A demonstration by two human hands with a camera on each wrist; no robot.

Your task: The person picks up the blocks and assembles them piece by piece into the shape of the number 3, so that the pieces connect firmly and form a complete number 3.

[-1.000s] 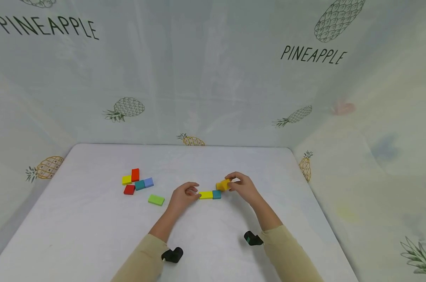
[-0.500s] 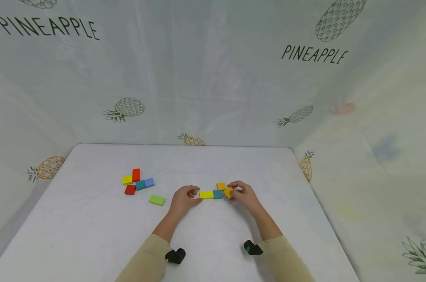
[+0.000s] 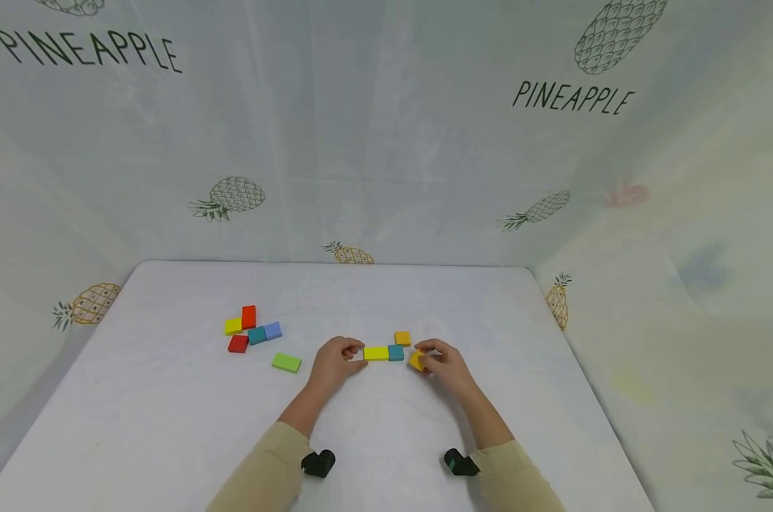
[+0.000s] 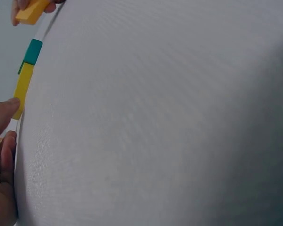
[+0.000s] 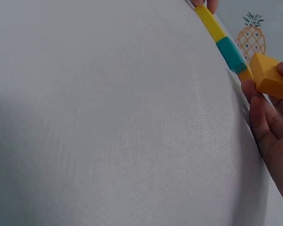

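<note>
With thumb and finger at its left end, my left hand (image 3: 331, 363) holds a flat yellow block (image 3: 376, 354) lying on the table. A teal block (image 3: 395, 353) adjoins the yellow one's right end, forming a short row. To the right of that row, my right hand (image 3: 449, 365) pinches a yellow-orange block (image 3: 416, 360), seen tilted between thumb and fingers in the right wrist view, partly covered by the fingertips. Another yellow-orange block (image 3: 402, 338) lies just behind the teal one. The left wrist view shows the left thumb (image 4: 9, 109) against the yellow block's side.
A light green block (image 3: 286, 363) lies left of the left hand. Farther left is a cluster: a red block (image 3: 249, 316), a yellow block (image 3: 233, 326), another red block (image 3: 237, 344), a teal block (image 3: 257, 336) and a blue block (image 3: 273, 331). A pineapple-print curtain (image 3: 360, 142) hangs behind the white table (image 3: 168, 427).
My right hand has moved toward me with one yellow-orange block, leaving the other behind the teal block. The two now lie apart. The left hand has stayed at the yellow block's end.
</note>
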